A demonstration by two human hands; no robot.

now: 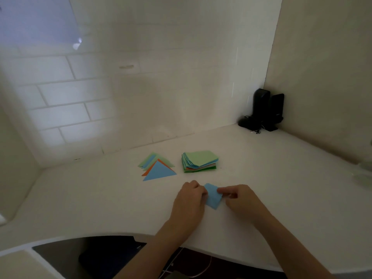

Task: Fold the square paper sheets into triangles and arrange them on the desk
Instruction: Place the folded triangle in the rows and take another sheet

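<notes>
Both hands' fingers [220, 190] pinch the light, floppy blue sheet [213, 196] by opposite edges, near the paper stack [199, 161].

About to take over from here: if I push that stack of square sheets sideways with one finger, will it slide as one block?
Probably not. The stack is loose paper, its edges already fanned and uneven, so the upper sheets would likely shear off. It looks light, so it should slide easily on the smooth white desk. Single sheets look thin and floppy.

Home desk nook, white desk [100, 198], tiled wall [60, 93], black speakers [267, 109]
</notes>
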